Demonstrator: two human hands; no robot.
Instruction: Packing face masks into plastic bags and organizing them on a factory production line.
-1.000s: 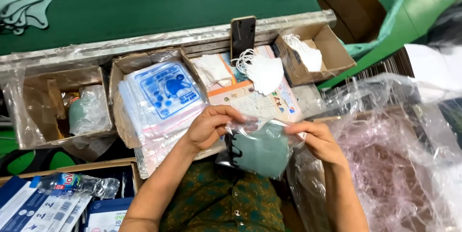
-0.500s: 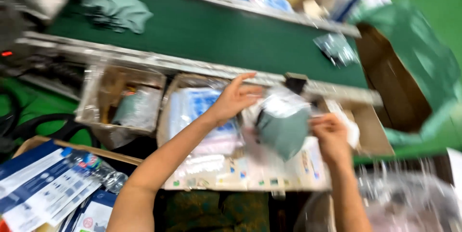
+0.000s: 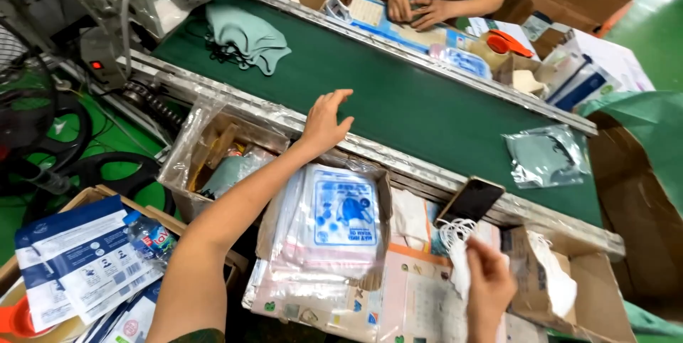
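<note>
The left hand [image 3: 326, 124] is released, fingers [image 3: 340, 98] spread and stretched toward 1 o'clock, hanging over the near edge of the green belt [image 3: 398, 101] and holding nothing. Its wrist crosses the metal rail [image 3: 398, 161] that borders the belt, and the forearm runs back toward 7 o'clock over a box of clear bags [image 3: 331, 225] with blue print.

The right hand [image 3: 489, 287], at 5 o'clock in the view, has its fingers [image 3: 475, 252] curled against a white mask [image 3: 455, 254] with thin loops; whether they truly pinch it or only touch it cannot be told. Just at 12 o'clock from that mask a phone [image 3: 469, 201] leans tilted against the rail. At 3 o'clock from the hand stands a cardboard box [image 3: 594, 282] with more white stuff inside.

A bagged grey-green mask [image 3: 546, 156] lies flat on the belt, at 3 o'clock from the left hand and well apart from both hands. A heap of loose green masks [image 3: 249, 35] lies on the belt at 11 o'clock. At 9 o'clock from the bags is a plastic-lined box [image 3: 213, 154] with a green mask in it. Blue and white packs [image 3: 78, 257] lie at 8 o'clock. Across the belt, at 12 o'clock, another person's hands [image 3: 416, 12] rest on flat packets.
</note>
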